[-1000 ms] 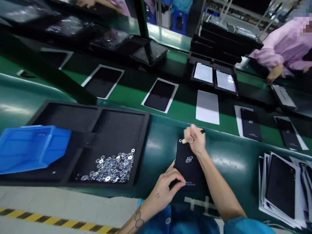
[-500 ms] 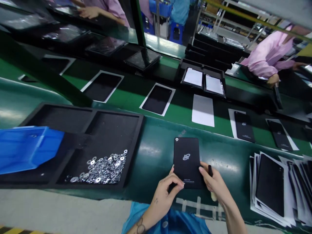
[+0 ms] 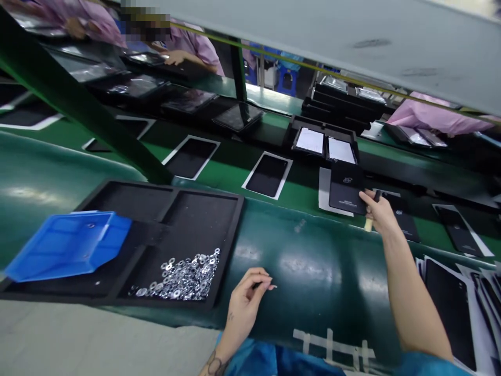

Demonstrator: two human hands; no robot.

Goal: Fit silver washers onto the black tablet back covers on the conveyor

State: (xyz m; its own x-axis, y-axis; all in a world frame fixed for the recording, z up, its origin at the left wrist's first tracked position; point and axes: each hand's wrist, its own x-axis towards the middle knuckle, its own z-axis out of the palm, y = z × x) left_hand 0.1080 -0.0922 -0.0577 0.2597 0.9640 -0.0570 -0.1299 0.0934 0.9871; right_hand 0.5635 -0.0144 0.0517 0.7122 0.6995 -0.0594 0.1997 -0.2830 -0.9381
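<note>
the black panel [image 3: 346, 188] is up over the white sheet [image 3: 324, 188] on the green strip [image 3: 230, 175] beyond the worktop [image 3: 282, 235], covering most of that sheet; whether its far edge touches down cannot be told. the right hand [image 3: 378, 211] grips it by the near right corner, thumb on the printed face and fingers curled below, with a pale-ended tool [image 3: 368, 224] tucked in the same grasp. the left hand [image 3: 248, 297] hangs over the worktop, thumb and fingertips pinched on a small pale bit [image 3: 274, 286], too small to identify. the panel looks thin, flat and light, likely stiff enough to be carried from one corner without sagging, though a single-corner hold would let it twist or tip. its smooth dark face probably scuffs and takes fingerprints easily, and may slide under dry fingertips, so the edges are the better place to take hold: both long sides for steadiness, or this corner with a firm pinch, keeping the tool's end off the face and the thumb clear of the pale emblem.
</note>
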